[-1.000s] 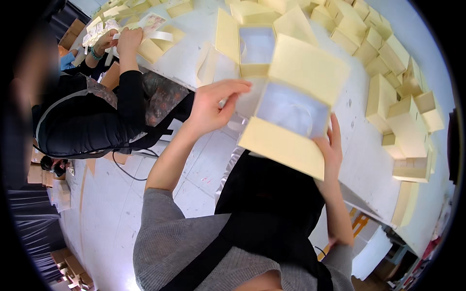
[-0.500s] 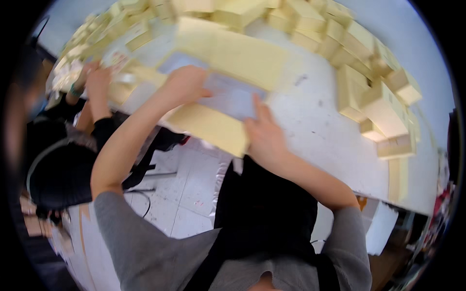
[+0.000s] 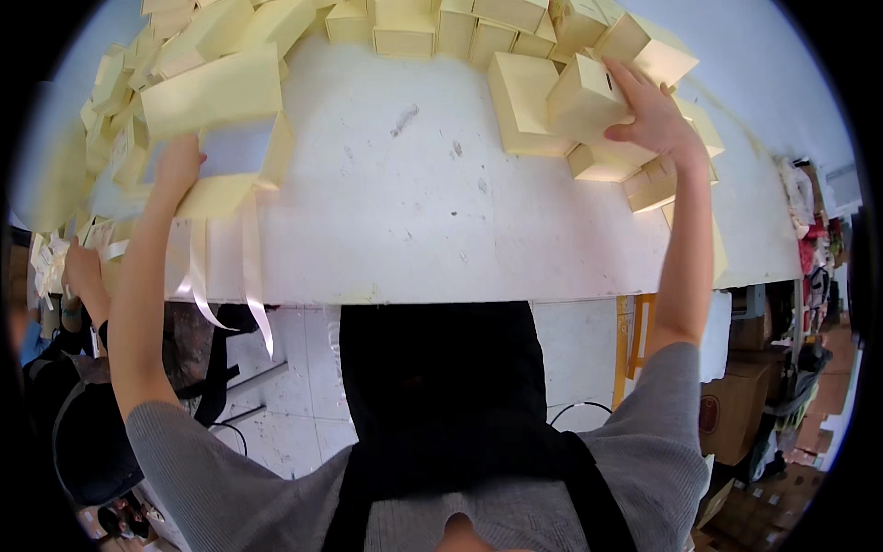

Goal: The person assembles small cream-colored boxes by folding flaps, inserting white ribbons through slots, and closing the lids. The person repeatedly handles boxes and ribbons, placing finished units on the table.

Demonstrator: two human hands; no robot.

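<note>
Right hand (image 3: 655,115): stretched out over the far right part of the white table (image 3: 441,230), fingers spread and curled over a small pale yellow box (image 3: 581,97), gripping its right side and top.
Small pale yellow box: tilted, one corner raised, against the cluster of like boxes at the table's far right; a dark slot shows on one face.
Left hand (image 3: 175,166): raised at the table's left side, fingers closed on the near edge of an open flat yellow box (image 3: 225,138); thumb hidden, so how tight the grip is cannot be told.
Open flat yellow box: at the table's left end, lid leaf standing up behind, a pale grey-white panel inside, one flap lying toward the table's near edge.
Ribbons (image 3: 250,285): pale strips hanging from the flat box, down over the table's near edge.
Row of yellow boxes (image 3: 441,28): shut ones, packed side by side along the table's far edge.
Another person's hand (image 3: 81,271): beyond the table's left end, among loose ribbon and more yellow boxes; apart from the wearer's own hands.
Cardboard cartons (image 3: 736,414): brown, on the floor beyond the table's right end.
</note>
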